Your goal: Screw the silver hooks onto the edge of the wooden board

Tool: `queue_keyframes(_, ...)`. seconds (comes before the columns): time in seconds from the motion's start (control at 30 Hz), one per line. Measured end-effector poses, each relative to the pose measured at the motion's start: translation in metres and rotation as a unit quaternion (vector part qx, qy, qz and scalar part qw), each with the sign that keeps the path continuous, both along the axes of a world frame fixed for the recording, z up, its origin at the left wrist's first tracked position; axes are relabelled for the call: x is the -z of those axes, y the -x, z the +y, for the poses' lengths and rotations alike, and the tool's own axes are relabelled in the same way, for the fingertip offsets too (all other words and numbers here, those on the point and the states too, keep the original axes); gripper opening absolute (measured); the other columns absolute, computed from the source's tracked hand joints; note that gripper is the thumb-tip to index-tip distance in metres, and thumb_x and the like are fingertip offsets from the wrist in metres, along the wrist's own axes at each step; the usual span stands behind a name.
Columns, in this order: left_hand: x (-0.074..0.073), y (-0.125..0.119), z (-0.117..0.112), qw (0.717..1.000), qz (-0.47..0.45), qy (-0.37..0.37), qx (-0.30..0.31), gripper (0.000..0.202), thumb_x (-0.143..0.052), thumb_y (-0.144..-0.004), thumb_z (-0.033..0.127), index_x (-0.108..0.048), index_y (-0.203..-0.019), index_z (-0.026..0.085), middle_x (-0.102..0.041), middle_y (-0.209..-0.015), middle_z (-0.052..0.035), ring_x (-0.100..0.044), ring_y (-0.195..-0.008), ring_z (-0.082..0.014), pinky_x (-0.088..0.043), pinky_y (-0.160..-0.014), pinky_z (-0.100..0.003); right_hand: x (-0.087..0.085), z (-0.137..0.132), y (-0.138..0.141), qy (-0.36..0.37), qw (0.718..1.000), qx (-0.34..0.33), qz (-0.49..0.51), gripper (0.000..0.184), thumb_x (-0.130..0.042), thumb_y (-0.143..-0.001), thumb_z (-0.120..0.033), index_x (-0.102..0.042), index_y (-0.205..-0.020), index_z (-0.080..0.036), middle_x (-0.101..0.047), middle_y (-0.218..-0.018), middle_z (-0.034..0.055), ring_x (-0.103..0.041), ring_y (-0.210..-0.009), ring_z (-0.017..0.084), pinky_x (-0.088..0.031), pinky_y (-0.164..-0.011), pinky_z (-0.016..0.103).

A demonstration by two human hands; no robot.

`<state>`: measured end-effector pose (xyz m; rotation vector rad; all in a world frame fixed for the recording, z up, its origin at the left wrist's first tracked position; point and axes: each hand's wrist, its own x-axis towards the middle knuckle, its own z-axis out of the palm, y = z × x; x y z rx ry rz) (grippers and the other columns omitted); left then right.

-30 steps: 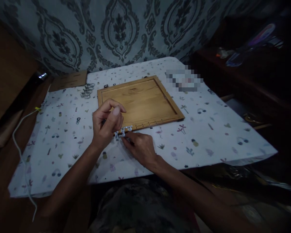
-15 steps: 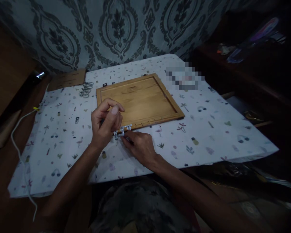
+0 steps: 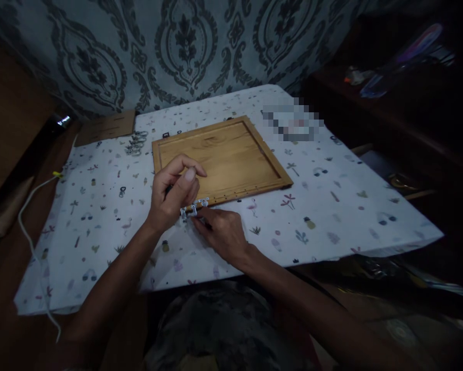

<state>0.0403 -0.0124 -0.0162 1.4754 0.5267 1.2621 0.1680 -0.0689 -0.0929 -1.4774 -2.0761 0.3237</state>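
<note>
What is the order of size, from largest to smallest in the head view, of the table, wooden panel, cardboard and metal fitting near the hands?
1. Table
2. Wooden panel
3. Cardboard
4. Metal fitting, counting its visible part, although nearer the camera than the cardboard

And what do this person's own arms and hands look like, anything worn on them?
The left hand and right hand are ungloved. No sleeve, watch or bracelet shows on the visible left forearm or right forearm. Dim light hides finer detail.
</note>
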Motion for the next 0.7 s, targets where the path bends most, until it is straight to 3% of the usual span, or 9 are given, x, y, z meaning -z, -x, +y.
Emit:
queue_keyframes(0.27,-0.008,0.003,0.014,0.992,0.091,0.033,0.086,0.028,-0.068,-0.093,0.047,-0.063,-0.096,0.019,-0.035,-0.049,0.0106,-0.028,-0.037,-0.0056,-0.024,-0.041,-0.019,-0.002,-0.001,0.000,0.013,1.000,0.001,0.004,0.017,-0.062,-0.096,-0.031,-0.075,-0.092,-0.021,-0.082,-0.083,0.0029,-0.074,-0.073,0.017,-0.038,-0.063,0.027)
queue_keyframes(0.47,-0.012,-0.007,0.012,0.992,0.118,0.041,-0.033,0.048,-0.071,-0.083,0.066,-0.053,-0.088,0.022,-0.047,-0.056,0.0083,-0.042,-0.045,-0.0081,-0.037,-0.045,-0.020,-0.001,0.000,0.001,0.010,1.000,0.007,0.001,0.019,-0.062,-0.096,-0.033,-0.076,-0.092,-0.021,-0.081,-0.080,0.0033,-0.073,-0.069,0.016,-0.037,-0.061,0.027)
queue_keyframes(0.6,-0.007,-0.018,0.006,0.992,0.059,0.045,-0.100,0.050,-0.070,-0.082,0.069,-0.050,-0.082,0.023,-0.035,-0.050,0.0108,-0.030,-0.040,-0.0069,-0.026,-0.039,-0.020,-0.001,0.000,0.000,0.025,1.000,0.005,0.001,0.018,-0.063,-0.096,-0.032,-0.075,-0.092,-0.020,-0.082,-0.081,0.0040,-0.074,-0.070,0.018,-0.036,-0.061,0.028)
queue_keyframes(0.7,-0.005,-0.023,0.006,0.992,0.025,0.040,-0.113,0.051,-0.065,-0.084,0.072,-0.053,-0.079,0.023,-0.028,-0.047,0.0116,-0.024,-0.036,-0.0066,-0.020,-0.036,-0.020,-0.002,0.000,0.000,0.032,0.999,0.002,0.003,0.018,-0.063,-0.096,-0.032,-0.075,-0.092,-0.020,-0.082,-0.082,0.0042,-0.074,-0.071,0.018,-0.036,-0.061,0.028)
